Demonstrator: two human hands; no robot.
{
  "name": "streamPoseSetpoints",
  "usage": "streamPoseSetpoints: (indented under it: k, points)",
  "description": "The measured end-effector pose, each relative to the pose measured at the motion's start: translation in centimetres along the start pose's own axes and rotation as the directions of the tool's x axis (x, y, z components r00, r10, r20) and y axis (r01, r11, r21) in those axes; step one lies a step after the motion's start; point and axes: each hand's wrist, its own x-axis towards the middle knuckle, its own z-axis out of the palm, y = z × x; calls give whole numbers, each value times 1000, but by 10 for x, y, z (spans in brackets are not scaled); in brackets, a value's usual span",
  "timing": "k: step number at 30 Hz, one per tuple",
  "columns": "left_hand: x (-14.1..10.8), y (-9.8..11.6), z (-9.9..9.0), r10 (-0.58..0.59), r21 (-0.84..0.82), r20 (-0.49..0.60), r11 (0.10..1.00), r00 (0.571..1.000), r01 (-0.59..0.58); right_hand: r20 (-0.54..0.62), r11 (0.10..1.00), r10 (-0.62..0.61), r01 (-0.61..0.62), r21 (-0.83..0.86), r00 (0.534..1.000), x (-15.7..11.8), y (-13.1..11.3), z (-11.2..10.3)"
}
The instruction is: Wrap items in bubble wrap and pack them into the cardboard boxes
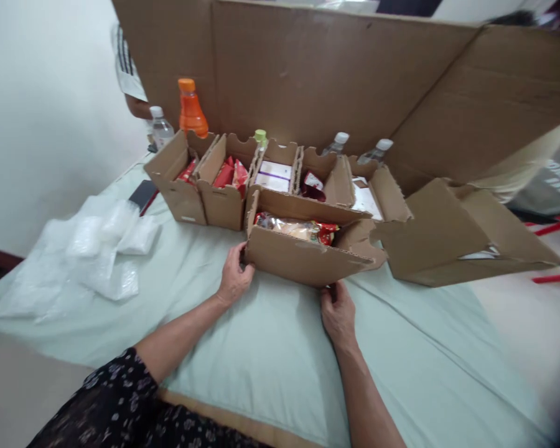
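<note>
A long open cardboard box (308,258) sits crosswise in front of me, with a shiny red-and-clear snack packet (298,228) inside. My left hand (236,274) grips its lower left corner, fingers partly hidden behind the end wall. At the bottom edge, right of the middle, my right hand (338,311) holds the same box with its fingertips tucked under. Just behind stands a row of similar boxes; one (228,205) contains red packets (233,173), another holds a white box with a purple line (274,176).
A tall cardboard panel (308,81) rises behind the row, with an orange bottle (192,112) and several clear bottles before it. Bubble wrap (107,239) and a dark phone-like object (144,196) lie at left. An open carton (466,236) stands at right. A person's sleeve (128,62) shows behind.
</note>
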Motion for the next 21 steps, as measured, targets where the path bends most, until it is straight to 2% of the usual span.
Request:
streamPoseSetpoints:
  k: [4,7,9,11,15,17,19,21]
  points:
    - [5,-6,3,-24,10,-20,1000,1000,25,-72,995,66,-60,84,995,3,8,3]
    - [6,-9,2,-55,5,-29,998,998,55,-118,983,124,-105,151,985,5,5,3]
    - [0,-7,-2,-72,-1,-23,997,997,72,-154,975,141,-110,192,978,5,0,2]
    - [-17,-2,-11,-83,-9,-12,996,996,83,-180,968,156,-115,221,971,5,-4,2]
    - [-74,10,-43,-79,-18,47,997,996,80,-182,960,180,-132,246,967,6,-6,1]
    - [-102,14,-65,-39,42,94,998,995,36,-171,958,182,-136,251,968,6,-4,1]
    - [-117,15,-90,5,147,102,989,995,-20,-159,958,186,-143,250,970,7,-2,1]
    - [-115,16,-117,64,281,42,957,997,-73,-153,959,192,-151,241,970,8,-1,0]
